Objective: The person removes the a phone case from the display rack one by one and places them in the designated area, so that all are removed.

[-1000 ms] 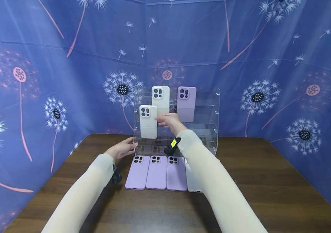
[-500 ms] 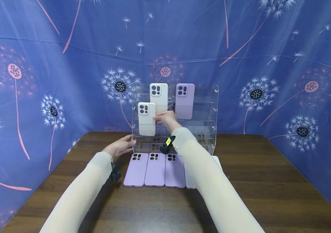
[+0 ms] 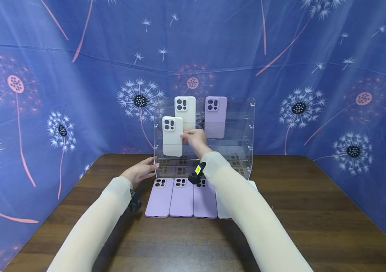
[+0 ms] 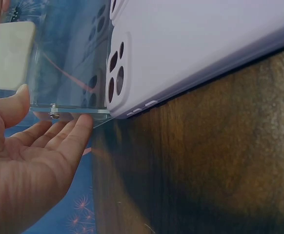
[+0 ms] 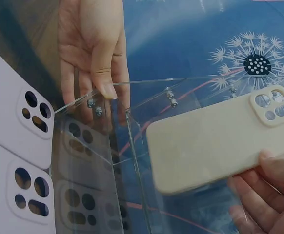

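My right hand (image 3: 196, 139) pinches a white phone case (image 3: 172, 134) by its right long edge, thumb on the camera-hole side. In the head view the case stands upright in the left part of a clear acrylic display stand (image 3: 238, 149), its lower part seen through a clear panel. In the right wrist view the case (image 5: 205, 141) lies across the picture, its bottom edge toward the stand. At the stand's left side panel, my left hand (image 3: 140, 172) grips the edge, thumb on one side and fingers (image 4: 66, 139) along the outer face.
Higher in the stand are another white case (image 3: 185, 111) and a purple case (image 3: 215, 117). In front lies a row of purple cases (image 3: 181, 202). White cases (image 3: 225, 207) continue it, partly under my right forearm. A patterned blue cloth (image 3: 281, 56) hangs behind the wooden table (image 3: 138, 241).
My right fingers, straight near the white case one second ago, have closed on its edge. The case has since risen slightly and shifted a little right. My left hand stays at the stand.
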The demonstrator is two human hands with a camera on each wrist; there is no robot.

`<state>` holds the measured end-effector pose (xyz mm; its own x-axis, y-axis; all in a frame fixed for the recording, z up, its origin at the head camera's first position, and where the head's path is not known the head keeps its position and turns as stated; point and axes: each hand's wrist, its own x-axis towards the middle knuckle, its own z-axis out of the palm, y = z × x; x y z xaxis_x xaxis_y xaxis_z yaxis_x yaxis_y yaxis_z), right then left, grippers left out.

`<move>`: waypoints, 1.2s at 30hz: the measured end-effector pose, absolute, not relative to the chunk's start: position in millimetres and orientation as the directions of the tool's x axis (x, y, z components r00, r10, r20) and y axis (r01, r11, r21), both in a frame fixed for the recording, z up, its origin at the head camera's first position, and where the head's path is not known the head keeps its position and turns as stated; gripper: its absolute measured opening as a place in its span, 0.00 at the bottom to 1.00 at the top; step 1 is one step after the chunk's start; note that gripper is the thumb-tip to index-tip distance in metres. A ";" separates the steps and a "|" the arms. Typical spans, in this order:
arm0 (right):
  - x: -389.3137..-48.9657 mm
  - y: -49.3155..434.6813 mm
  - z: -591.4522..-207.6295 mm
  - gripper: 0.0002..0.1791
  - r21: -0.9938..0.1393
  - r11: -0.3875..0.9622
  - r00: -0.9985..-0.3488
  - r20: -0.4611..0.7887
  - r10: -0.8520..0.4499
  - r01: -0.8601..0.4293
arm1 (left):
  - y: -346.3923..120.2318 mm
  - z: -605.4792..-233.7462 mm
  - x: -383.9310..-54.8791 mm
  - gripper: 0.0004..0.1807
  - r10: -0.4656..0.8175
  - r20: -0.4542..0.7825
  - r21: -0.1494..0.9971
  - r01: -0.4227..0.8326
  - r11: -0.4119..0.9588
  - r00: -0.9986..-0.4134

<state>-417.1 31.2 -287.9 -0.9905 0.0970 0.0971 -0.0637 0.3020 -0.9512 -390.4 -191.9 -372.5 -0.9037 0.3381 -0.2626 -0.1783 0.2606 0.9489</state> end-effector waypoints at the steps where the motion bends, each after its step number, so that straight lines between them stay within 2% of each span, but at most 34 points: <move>1: -416.3 30.8 -287.7 0.13 -0.954 0.287 -0.990 0.111 0.089 -0.081 | -193.0 -372.3 -389.7 0.39 0.341 -0.260 0.948 -0.172 0.267 -0.903; 7: -411.4 31.3 -275.4 0.13 -0.956 0.227 -0.979 0.200 0.044 -0.186 | -194.8 -372.9 -392.3 0.38 0.339 -0.273 0.945 -0.186 0.269 -0.900; 12: -404.0 32.5 -255.6 0.14 -0.929 0.251 -0.958 0.285 0.024 -0.271 | -192.7 -372.6 -394.4 0.36 0.326 -0.274 0.949 -0.198 0.247 -0.905; 15: -398.9 33.2 -247.2 0.15 -0.929 0.245 -0.958 0.288 0.010 -0.276 | -192.6 -372.9 -392.9 0.36 0.323 -0.271 0.951 -0.199 0.238 -0.907; 23: -387.1 39.1 -241.8 0.16 -0.971 0.098 -0.976 0.216 -0.024 -0.218 | -192.6 -375.2 -391.4 0.36 0.327 -0.264 0.950 -0.187 0.248 -0.907; 29: -374.8 44.9 -242.2 0.17 -0.987 0.037 -0.986 0.155 -0.059 -0.157 | -192.5 -375.2 -392.1 0.36 0.327 -0.271 0.948 -0.193 0.251 -0.905; 36: -354.8 52.3 -248.0 0.16 -1.000 -0.019 -0.992 0.026 -0.124 -0.024 | -191.8 -374.4 -391.1 0.36 0.317 -0.260 0.954 -0.193 0.227 -0.912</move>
